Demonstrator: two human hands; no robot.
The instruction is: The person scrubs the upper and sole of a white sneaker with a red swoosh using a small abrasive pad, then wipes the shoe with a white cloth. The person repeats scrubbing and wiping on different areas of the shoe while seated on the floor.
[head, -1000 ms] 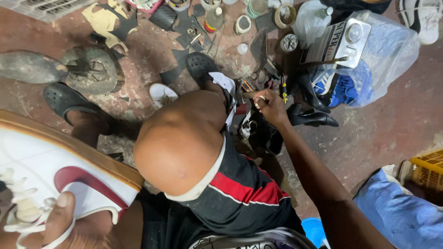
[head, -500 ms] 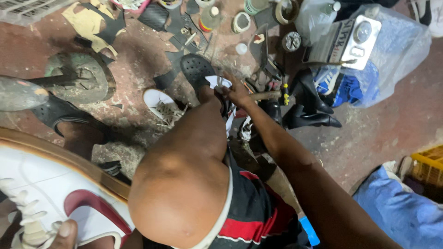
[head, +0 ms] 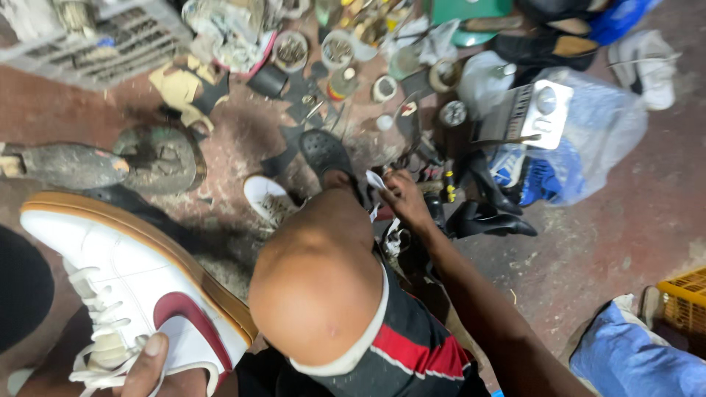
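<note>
My left hand (head: 151, 366) grips a white sneaker (head: 110, 254) with a tan sole and a dark red side stripe at the bottom left, thumb pressed on its side by the white laces. My right hand (head: 406, 200) reaches down past my bare knee (head: 316, 287) to the floor, fingers pinched on a small white scrap (head: 375, 180). It is beside my foot in a black perforated clog (head: 323, 151). Black and red shorts cover my thigh.
An iron shoe last on a round base (head: 158, 156) stands at the left, with a white sole (head: 268, 198) nearby. Black heeled shoes (head: 489, 217), a plastic bag holding a grey box (head: 581, 117), jars, tape rolls, a grey crate (head: 110, 37), a yellow crate (head: 684, 298) and blue cloth (head: 640, 356) surround me.
My right hand left the wooden tool handle, moved left toward my foot and took hold of the white scrap. The sneaker in my left hand rose further into view.
</note>
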